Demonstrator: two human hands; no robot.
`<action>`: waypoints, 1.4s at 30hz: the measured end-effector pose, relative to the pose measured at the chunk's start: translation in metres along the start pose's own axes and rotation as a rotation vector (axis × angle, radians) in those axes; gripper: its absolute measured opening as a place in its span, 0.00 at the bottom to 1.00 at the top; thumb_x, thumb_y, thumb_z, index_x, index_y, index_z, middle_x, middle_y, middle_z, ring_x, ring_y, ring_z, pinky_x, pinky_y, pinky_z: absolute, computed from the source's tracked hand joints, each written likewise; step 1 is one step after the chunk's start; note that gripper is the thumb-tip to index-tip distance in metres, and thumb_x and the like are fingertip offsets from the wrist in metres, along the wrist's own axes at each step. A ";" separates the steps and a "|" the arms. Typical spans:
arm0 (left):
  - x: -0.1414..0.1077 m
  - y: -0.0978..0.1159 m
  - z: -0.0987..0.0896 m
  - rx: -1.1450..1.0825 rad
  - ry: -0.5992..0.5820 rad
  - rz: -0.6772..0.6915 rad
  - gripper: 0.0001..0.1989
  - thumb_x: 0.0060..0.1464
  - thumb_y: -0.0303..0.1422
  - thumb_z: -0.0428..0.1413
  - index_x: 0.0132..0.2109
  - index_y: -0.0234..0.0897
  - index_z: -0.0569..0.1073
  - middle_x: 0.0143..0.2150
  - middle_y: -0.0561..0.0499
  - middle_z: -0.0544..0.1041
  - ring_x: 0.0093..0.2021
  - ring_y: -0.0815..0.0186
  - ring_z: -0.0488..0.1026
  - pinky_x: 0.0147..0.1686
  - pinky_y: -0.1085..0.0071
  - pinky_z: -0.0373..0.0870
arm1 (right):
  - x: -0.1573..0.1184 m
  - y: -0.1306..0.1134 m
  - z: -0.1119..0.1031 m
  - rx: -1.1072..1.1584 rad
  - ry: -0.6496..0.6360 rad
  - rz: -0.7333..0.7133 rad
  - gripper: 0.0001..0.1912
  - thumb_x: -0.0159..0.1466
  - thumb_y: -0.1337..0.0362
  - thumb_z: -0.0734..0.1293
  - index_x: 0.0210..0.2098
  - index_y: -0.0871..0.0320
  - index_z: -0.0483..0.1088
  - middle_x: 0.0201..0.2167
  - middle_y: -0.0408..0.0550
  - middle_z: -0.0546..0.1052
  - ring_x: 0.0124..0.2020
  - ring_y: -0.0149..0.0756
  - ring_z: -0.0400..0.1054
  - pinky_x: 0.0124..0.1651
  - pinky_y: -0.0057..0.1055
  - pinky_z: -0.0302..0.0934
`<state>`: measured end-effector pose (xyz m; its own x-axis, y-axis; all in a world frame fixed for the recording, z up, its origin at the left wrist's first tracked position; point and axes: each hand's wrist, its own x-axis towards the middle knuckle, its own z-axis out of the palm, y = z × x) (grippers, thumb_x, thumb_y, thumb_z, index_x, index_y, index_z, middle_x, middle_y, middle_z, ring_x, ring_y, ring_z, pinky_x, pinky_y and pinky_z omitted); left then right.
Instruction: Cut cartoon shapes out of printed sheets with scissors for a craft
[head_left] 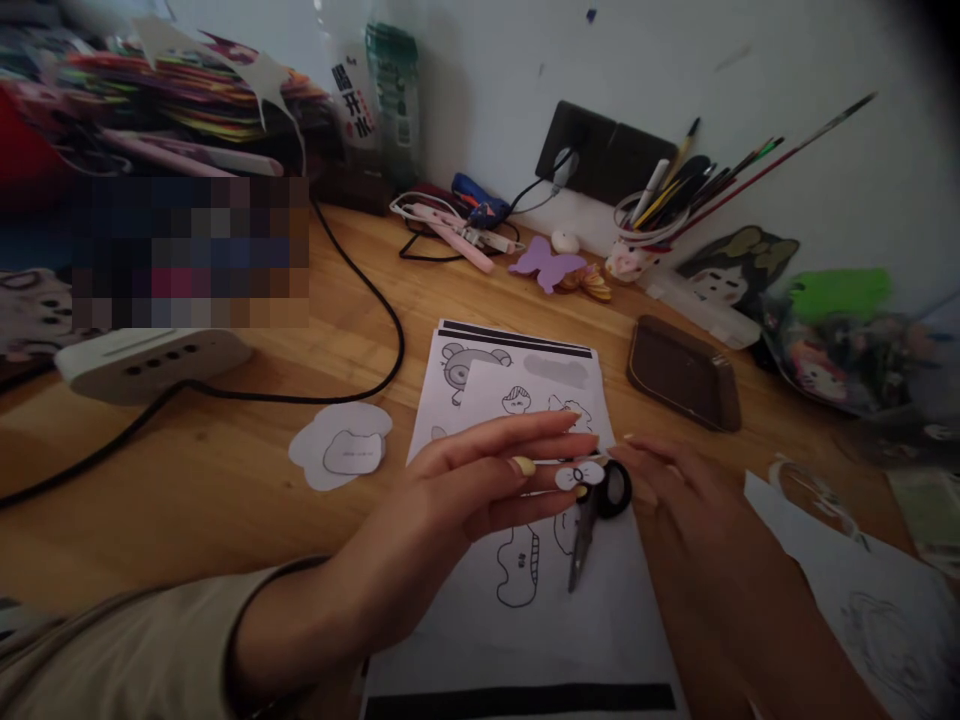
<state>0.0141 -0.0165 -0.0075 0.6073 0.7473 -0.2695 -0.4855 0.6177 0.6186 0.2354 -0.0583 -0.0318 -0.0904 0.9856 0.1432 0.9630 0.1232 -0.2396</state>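
The small paper cut-out (574, 476) is white and roughly oval, with a bow-like mark and short strokes drawn in black; it sits at the outstretched fingers of the left hand (450, 490), just beside the black handles of the scissors (587, 530), above the printed sheets (442, 645); the left grip is loosely open, fingers nearly straight and thumb clear of the cut-out, though I cannot tell whether two fingers pinch it; the right hand (697, 500) is near the handles, fingers slightly bent, and I cannot tell whether its grip has hold of anything.

The scissors point toward the near edge and stand over some outlined drawings; the left hand hides the middle of the sheets; a lobed paper piece (309, 450) lies to their left on the wooden table (225, 510), with a black cable (397, 345) looping behind it; beyond the sheets are a purple butterfly (546, 263), a pen holder (634, 258) full of pens and a dark tray (679, 372); another drawn sheet (855, 590) lies at right, partly behind the right forearm.
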 end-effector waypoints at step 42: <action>0.009 -0.001 -0.006 0.497 0.174 0.271 0.11 0.46 0.24 0.58 0.38 0.36 0.69 0.22 0.61 0.71 0.26 0.78 0.67 0.27 0.84 0.63 | 0.015 -0.066 -0.003 1.132 -0.005 0.474 0.03 0.50 0.62 0.70 0.24 0.52 0.71 0.16 0.36 0.65 0.18 0.23 0.54 0.19 0.18 0.51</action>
<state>0.0159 -0.0087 -0.0147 0.3705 0.9174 -0.1450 -0.2309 0.2422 0.9423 0.1713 -0.0521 -0.0110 0.2052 0.9605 -0.1882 0.1369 -0.2186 -0.9662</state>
